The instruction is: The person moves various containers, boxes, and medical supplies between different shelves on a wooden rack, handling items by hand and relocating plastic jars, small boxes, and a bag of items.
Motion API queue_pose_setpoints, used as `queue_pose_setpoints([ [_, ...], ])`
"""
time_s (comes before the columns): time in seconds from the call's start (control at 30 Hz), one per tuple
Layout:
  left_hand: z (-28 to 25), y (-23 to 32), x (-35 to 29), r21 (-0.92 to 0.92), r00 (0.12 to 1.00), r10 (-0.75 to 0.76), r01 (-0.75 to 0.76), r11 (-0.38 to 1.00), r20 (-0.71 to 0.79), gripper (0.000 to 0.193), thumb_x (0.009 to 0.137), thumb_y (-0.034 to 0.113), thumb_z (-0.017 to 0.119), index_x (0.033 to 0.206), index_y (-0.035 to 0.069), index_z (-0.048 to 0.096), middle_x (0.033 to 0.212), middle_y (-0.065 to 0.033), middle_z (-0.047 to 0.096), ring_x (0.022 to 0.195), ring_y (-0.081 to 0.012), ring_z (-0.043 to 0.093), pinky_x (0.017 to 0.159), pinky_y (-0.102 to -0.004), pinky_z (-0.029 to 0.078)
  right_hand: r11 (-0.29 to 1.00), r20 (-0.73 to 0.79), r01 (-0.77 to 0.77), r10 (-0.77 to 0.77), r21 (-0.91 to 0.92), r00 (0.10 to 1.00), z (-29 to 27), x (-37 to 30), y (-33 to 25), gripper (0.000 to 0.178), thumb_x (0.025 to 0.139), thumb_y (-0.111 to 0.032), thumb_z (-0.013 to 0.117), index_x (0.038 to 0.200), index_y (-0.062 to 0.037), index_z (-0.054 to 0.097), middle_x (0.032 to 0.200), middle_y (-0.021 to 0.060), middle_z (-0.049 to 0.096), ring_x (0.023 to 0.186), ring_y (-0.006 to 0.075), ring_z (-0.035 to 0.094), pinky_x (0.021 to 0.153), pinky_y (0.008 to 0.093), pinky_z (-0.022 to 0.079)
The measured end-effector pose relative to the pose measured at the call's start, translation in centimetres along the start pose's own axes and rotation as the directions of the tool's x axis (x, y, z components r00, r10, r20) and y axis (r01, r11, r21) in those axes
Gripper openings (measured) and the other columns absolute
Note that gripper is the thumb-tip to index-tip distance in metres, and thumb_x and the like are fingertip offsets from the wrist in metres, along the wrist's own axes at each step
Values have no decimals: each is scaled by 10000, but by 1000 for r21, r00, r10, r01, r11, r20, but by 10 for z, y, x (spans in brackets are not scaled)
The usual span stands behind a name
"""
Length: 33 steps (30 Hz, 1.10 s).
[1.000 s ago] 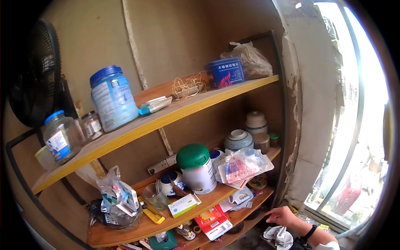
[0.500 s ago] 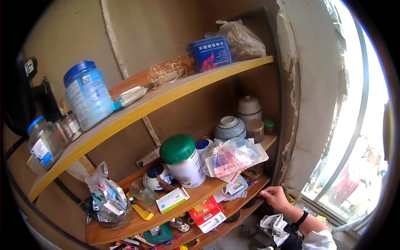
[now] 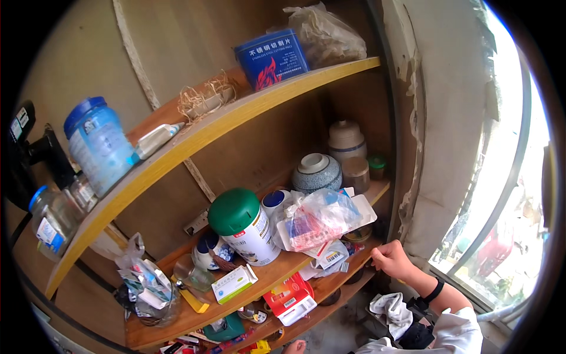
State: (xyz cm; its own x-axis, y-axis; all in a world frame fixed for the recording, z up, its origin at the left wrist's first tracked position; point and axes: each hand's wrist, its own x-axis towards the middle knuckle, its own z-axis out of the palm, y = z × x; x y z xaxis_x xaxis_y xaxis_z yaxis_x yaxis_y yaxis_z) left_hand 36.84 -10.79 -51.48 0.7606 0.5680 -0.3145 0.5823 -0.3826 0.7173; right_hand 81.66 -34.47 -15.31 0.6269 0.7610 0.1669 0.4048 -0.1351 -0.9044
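Observation:
At the right end of the lower shelves, my right hand is closed with its fingers curled. Whether it grips the shelf edge or something small I cannot make out. Only a sliver of my left hand shows at the bottom edge, its fingers mostly hidden. Left of my right hand lie a grey-white packet and a clear plastic bag with red and white contents, on the shelf above. A red and white box leans out between the lower shelves.
On the middle shelf stand a green-lidded tub, a patterned bowl, jars and a small white-green box. The yellow-edged upper shelf holds a blue tin. Crumpled white cloth lies below right.
The view has shifted, so the shelves sit further left. My right hand stays closed by the shelf end, a little higher in view. My left hand has come in at the bottom edge.

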Motion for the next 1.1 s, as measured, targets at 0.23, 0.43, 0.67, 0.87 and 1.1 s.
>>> queue_pose_setpoints([
  [0.23, 23, 1, 11, -67, 999, 26, -23, 997, 41, 358, 1075, 333, 709, 1330, 82, 724, 1024, -115, 801, 933, -218, 764, 851, -363, 598, 853, 208, 520, -514, 28, 832, 6, 5, 2, 280, 997, -266, 838, 945, 7, 805, 880, 110, 786, 784, 274, 750, 756, 344, 595],
  [0.43, 23, -9, -8, -58, 996, -19, 24, 998, 85, 381, 1075, 368, 708, 1345, 100, 720, 1058, -124, 799, 962, -220, 761, 874, -374, 595, 915, 200, 397, -377, -70, 904, 7, 5, -36, 250, 1010, -237, 833, 969, 7, 801, 881, 132, 782, 729, 258, 722, 697, 373, 590],
  [0.67, -9, 52, -21, -61, 994, -86, 90, 994, 63, 362, 1085, 340, 694, 1346, 90, 717, 1071, -123, 799, 990, -232, 764, 889, -381, 593, 352, 135, 615, -785, -706, 604, 8, 17, -105, 518, 867, -179, 855, 1364, -140, 715, 1422, 103, 654, 1243, 353, 633, 1009, 487, 533],
  [0.87, -10, 58, -21, -53, 999, -35, 36, 998, 22, 393, 1085, 373, 671, 1362, 95, 695, 1131, -176, 802, 1046, -321, 778, 909, -425, 602, 258, 300, 585, -663, -769, 686, 43, 41, -108, 746, 912, -421, 848, 1590, -270, 578, 1755, 93, 400, 1572, 389, 398, 1271, 594, 320],
  [1.1, -4, 62, -25, -40, 996, -57, 60, 997, 68, 405, 1082, 412, 666, 1360, 119, 698, 1146, -208, 803, 1088, -376, 786, 914, -461, 613, 307, 292, 503, -534, -808, 794, 44, 47, -90, 907, 858, -505, 867, 1661, -520, 445, 1837, 32, 262, 1673, 446, 197, 1321, 664, 200],
])
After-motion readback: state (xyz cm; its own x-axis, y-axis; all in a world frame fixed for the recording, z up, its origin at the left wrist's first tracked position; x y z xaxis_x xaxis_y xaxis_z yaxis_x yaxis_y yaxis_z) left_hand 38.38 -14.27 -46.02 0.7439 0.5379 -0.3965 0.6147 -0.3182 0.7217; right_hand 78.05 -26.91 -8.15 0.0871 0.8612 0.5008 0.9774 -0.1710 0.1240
